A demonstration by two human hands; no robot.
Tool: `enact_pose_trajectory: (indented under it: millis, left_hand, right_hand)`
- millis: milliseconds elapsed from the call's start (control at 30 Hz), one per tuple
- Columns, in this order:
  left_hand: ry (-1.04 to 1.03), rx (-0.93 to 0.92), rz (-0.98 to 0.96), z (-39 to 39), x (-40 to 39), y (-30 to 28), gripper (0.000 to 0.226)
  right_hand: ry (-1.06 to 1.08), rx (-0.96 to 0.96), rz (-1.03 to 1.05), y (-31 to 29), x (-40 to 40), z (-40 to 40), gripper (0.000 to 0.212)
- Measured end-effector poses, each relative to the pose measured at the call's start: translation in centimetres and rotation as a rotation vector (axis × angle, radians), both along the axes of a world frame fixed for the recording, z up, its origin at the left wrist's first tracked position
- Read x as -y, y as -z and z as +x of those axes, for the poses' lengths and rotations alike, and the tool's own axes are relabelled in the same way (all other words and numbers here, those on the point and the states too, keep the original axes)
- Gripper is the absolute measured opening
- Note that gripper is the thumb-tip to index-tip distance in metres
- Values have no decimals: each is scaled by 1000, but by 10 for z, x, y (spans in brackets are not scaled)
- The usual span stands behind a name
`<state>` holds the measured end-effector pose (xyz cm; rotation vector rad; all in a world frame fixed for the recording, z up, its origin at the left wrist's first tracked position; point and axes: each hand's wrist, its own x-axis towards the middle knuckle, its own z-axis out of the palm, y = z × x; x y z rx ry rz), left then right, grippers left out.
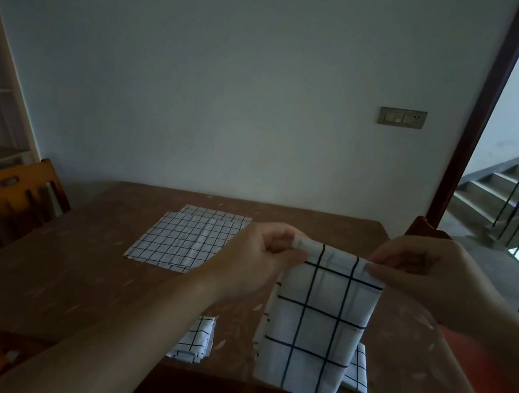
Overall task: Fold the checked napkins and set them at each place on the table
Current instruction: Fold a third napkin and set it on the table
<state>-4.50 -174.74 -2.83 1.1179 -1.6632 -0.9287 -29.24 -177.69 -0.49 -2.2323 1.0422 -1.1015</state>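
Now my left hand (256, 256) and right hand (421, 274) pinch the folded napkin (316, 322) by its top corners; uneven tension, I judge, could skew its layers.

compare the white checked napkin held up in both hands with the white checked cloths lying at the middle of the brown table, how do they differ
The held napkin hangs folded above the near table edge, pinched at its top corners by the left hand and right hand; the flat cloths lie spread open on the wooden table, untouched. The held napkin's checks look larger because it is nearer the camera. Both are white with dark grid lines.
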Motion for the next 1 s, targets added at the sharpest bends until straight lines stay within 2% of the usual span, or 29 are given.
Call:
enact_pose_trajectory:
  millis: [100, 200, 333, 433, 533, 633, 700, 867, 1000]
  left_hand:
    - [-13, -110, 10, -2, 2, 2, 15]
    - [-2, -165, 20, -4, 2, 2, 15]
    - [20, -166, 22, -7, 3, 2, 19]
    - [42, -164, 37, -6, 5, 2, 19]
    - [79, -111, 30, -6, 4, -6, 15]
    - [81, 99, -57, -6, 5, -15, 24]
    - [69, 179, -92, -6, 7, -19, 17]
    - [35, 159, -93, -1, 6, -22, 7]
    - [21, 204, -79, 5, 5, -23, 6]
  right_hand:
    - [-1, 104, 35, 2, 0, 2, 14]
    - [12, 66, 40, 2, -1, 2, 15]
    - [17, 76, 27, 2, 0, 0, 4]
    - [-1, 102, 19, 1, -2, -1, 4]
    - [-5, 98, 15, -3, -4, -3, 5]
    - [-17, 37, -15, -7, -4, -5, 7]
    - [-25, 3, -33, -9, -5, -5, 10]
    - [-30, -46, -37, -11, -8, -6, 7]
    - [-53, 15, 11, -14, -10, -6, 7]
